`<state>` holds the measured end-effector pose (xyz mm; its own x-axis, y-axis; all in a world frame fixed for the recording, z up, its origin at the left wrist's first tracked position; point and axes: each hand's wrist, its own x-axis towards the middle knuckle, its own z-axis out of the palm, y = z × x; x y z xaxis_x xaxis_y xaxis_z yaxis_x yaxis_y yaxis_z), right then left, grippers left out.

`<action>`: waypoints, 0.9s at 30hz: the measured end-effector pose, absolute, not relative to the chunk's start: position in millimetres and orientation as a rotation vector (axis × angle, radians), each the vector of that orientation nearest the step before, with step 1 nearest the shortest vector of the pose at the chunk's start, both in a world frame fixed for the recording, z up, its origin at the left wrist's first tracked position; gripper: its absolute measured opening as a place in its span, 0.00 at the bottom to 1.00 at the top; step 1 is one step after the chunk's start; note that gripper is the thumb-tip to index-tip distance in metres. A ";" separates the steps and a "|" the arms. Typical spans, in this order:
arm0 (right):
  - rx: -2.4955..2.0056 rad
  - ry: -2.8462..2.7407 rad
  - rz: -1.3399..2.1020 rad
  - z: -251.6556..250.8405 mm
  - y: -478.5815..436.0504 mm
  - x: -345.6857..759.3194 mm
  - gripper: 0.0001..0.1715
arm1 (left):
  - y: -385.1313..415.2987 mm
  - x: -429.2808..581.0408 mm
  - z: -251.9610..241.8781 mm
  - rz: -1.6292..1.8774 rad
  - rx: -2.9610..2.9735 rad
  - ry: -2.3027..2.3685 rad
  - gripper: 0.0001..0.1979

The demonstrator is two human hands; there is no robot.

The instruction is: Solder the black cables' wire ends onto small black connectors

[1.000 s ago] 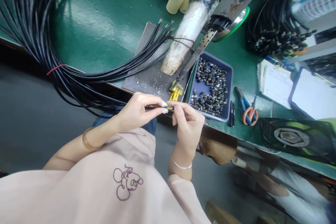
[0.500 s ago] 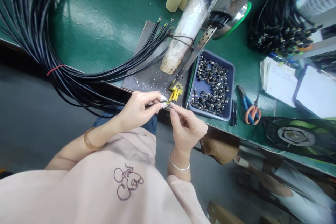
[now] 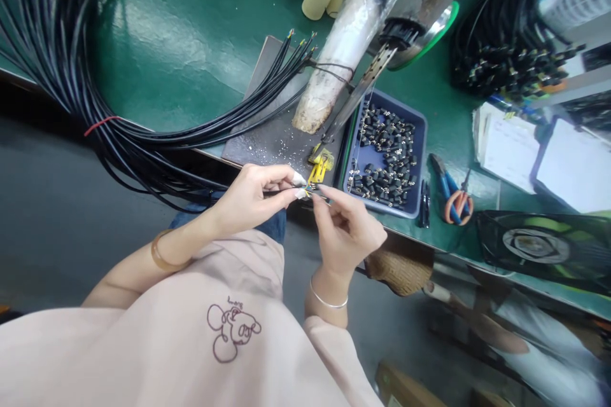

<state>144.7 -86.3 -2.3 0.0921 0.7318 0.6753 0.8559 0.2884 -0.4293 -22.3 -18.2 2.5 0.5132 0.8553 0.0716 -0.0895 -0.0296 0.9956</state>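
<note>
My left hand (image 3: 262, 194) is closed in a pinch on the end of a black cable (image 3: 272, 191), its thumb and index fingertips wrapped in white. Thin coloured wires (image 3: 309, 188) stick out of that cable end. Right beside it, my right hand (image 3: 346, 222) pinches with thumb and index finger at the wires; a thin, dark sliver shows between these fingertips, too small to name. Just beyond the fingertips sits a small yellow clip-like holder (image 3: 321, 166) on the dark board (image 3: 267, 133). A soldering iron (image 3: 356, 92) points down at the holder from above.
A blue tray (image 3: 420, 159) of small black connectors stands right of the board. Pliers (image 3: 443, 178), scissors (image 3: 460, 203) and papers (image 3: 508, 146) lie further right. A bundle of black cables (image 3: 95, 102) hangs over the left edge. A wrapped white pipe (image 3: 329, 57) slants overhead.
My right hand has shifted slightly right, and its fingertips have opened a little away from the left ones. The wires at the cable end now fan out more. My left hand stays put.
</note>
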 end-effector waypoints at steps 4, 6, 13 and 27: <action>-1.437 -1.797 -0.233 0.4 -80.3 142.7 0.07 | -17.9 -21.9 3.6 0.849 1.383 0.709 0.07; -1.429 -1.786 -0.190 -1.0 -79.9 140.3 0.07 | -17.9 -22.7 3.8 0.842 1.353 0.718 0.08; -1.447 -1.461 0.197 -4.0 -84.2 139.1 0.03 | -14.7 -26.8 4.0 0.790 1.234 0.709 0.08; -1.555 -1.607 0.235 5.0 -75.1 142.0 0.10 | -12.3 -19.9 5.0 0.828 1.298 0.746 0.08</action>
